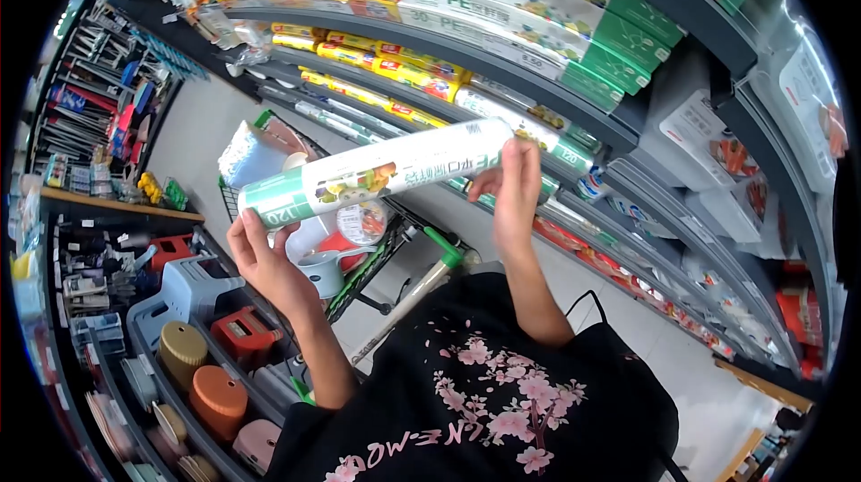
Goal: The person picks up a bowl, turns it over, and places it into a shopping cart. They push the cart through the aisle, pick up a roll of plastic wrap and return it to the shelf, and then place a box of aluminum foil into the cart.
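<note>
I hold a long white and green roll of plastic wrap (377, 173) level in front of me, printed with food pictures and "120". My left hand (260, 253) grips its green left end from below. My right hand (513, 186) clasps the right end, fingers wrapped round it. The roll hangs above a shopping cart (359, 276) that carries a white packet, round lidded tubs and a grey cup.
Shelves on the right hold rows of green and white PE boxes (538, 7) and yellow packs (359, 56). On the left, low shelves carry plastic stools (193, 289), round containers (215, 397) and hanging kitchen tools (90, 105). The cart's green handle (446, 249) is close to my body.
</note>
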Motion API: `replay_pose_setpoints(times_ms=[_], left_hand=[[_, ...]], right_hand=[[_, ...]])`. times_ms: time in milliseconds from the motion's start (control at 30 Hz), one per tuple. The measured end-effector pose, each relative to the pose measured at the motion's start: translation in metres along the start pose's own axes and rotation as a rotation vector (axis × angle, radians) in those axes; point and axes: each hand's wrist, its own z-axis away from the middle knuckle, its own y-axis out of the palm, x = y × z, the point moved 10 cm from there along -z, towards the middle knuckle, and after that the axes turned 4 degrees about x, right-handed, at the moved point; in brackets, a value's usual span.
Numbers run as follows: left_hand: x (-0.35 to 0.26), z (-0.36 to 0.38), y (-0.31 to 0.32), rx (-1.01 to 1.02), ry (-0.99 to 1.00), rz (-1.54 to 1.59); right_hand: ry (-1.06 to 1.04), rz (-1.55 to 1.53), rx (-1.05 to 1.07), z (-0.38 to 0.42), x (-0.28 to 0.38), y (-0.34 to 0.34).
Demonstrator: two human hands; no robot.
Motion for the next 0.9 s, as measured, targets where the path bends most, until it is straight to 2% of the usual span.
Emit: replay_pose_setpoints(times_ms=[67, 167, 267, 400, 467, 600, 667, 833, 900], left_hand=[[0.023, -0.003, 0.009, 0.022, -0.070, -0.070], [0.070, -0.011, 0.042, 0.175, -0.142, -0.065], [0.121, -0.012, 0.095, 0.337, -0.143, -0.117], [0.184, -0.001, 0.185, 0.564, -0.292, -0.125], [0.201, 0.003, 0.232, 0.676, -0.228, -0.085], [0.244, 0.010, 0.293, 0.771, -0.290, -0.107], [0.259, 0.005, 0.308, 0.740, -0.222, -0.254], [0.284, 0.002, 0.325, 0.763, -0.253, -0.243], [0.278, 0.004, 0.332, 0.829, -0.087, -0.312]], right_hand=[[0.058, 0.037, -0.049, 0.015, -0.015, -0.018], [0.141, 0.072, -0.177, 0.028, -0.029, -0.055], [0.124, 0.148, -0.282, 0.029, -0.026, -0.091], [0.080, 0.214, -0.448, 0.022, -0.025, -0.139], [0.086, 0.238, -0.470, 0.011, -0.036, -0.163], [0.105, 0.275, -0.485, -0.004, -0.044, -0.184], [0.119, 0.266, -0.463, -0.007, -0.051, -0.176], [0.105, 0.281, -0.458, -0.018, -0.052, -0.174], [0.090, 0.320, -0.468, -0.022, -0.047, -0.171]])
